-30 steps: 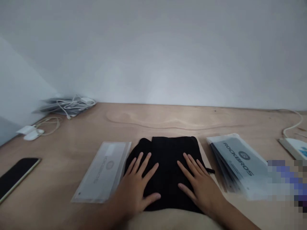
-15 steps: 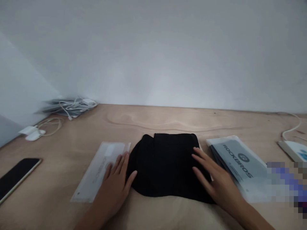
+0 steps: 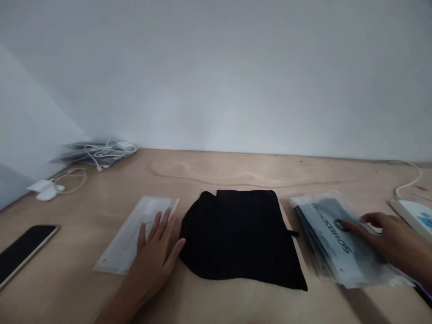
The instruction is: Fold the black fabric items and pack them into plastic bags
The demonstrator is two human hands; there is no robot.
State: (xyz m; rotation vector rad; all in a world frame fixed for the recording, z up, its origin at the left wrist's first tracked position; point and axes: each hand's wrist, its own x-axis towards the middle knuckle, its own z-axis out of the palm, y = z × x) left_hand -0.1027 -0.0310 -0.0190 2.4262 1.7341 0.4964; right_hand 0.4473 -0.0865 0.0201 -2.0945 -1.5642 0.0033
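The stack of ROCKBROS plastic packets (image 3: pixel 332 252) lies under the bent fingers of the right hand (image 3: pixel 388 238), too blurred to tell whether they grip it; the left hand (image 3: pixel 155 256) lies open, fingers spread, holding nothing, on a clear packet (image 3: pixel 118 252), a folded black cloth (image 3: pixel 239 238) between them on the tabletop (image 3: pixel 236 171)

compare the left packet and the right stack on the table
The left packet is a single pale sleeve, while the right stack is several sleeves with bold grey printing. The left hand rests on the packet; the right hand is on top of the stack. Both are clear plastic sleeves on the wooden table.
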